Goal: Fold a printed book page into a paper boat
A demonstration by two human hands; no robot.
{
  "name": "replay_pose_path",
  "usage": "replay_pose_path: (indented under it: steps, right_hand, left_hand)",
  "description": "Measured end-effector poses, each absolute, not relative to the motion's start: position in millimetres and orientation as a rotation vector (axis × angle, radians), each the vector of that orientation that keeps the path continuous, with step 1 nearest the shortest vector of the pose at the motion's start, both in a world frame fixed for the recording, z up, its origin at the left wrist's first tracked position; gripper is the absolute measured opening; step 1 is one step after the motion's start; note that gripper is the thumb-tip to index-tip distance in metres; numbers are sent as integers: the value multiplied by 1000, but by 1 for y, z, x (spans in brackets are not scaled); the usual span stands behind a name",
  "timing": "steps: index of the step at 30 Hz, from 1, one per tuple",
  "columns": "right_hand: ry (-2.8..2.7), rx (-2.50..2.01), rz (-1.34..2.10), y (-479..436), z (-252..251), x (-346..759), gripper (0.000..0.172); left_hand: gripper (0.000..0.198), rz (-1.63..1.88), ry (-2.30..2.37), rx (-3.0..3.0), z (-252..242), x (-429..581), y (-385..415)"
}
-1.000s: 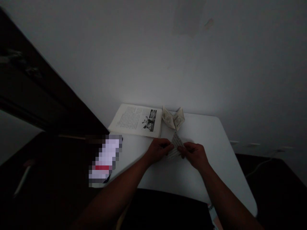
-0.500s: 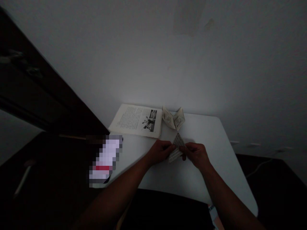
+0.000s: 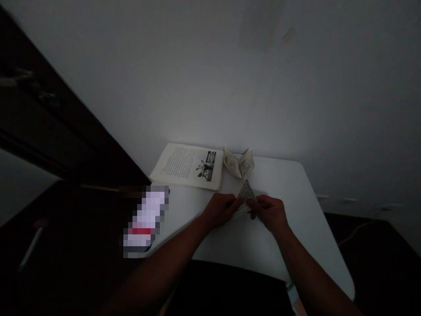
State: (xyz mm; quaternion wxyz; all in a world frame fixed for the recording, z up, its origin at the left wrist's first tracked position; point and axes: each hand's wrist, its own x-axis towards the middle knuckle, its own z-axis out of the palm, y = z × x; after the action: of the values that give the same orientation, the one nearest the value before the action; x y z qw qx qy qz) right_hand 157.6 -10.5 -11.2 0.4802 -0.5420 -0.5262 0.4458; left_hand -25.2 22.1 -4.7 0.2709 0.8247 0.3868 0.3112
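A small folded piece of printed paper [image 3: 245,192] is held up over the white table [image 3: 286,193]. My left hand [image 3: 220,210] pinches its left side and my right hand [image 3: 270,213] pinches its right side, fingers closed on it. Just behind it, a finished folded paper shape [image 3: 239,163] stands on the table near the wall.
An open printed booklet [image 3: 189,165] lies at the table's far left corner. A blurred white and red object [image 3: 144,219] sits at the table's left edge. Dark furniture [image 3: 49,131] rises on the left, and a pale wall stands close behind the table.
The folded paper has tipped more upright between my hands, and both hands have drawn slightly closer together. The view has shifted a little.
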Motion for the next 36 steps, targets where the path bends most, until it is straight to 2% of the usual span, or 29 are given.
replay_pose_path:
  steps: [9, 20, 26, 36]
  right_hand:
    - [-1262, -1363, 958, -11, -10, 155, 26]
    - [-1197, -1306, 1013, -9, -8, 154, 28]
    - [-1216, -1254, 1081, -7, -11, 152, 37]
    - [-1307, -1431, 850, -11, -14, 149, 25]
  left_hand:
    - [45, 814, 1096, 2488, -6, -22, 21]
    - [48, 804, 986, 2169, -4, -25, 22]
    - [47, 734, 959, 2097, -5, -25, 22]
    - [42, 719, 920, 2471, -7, -20, 19]
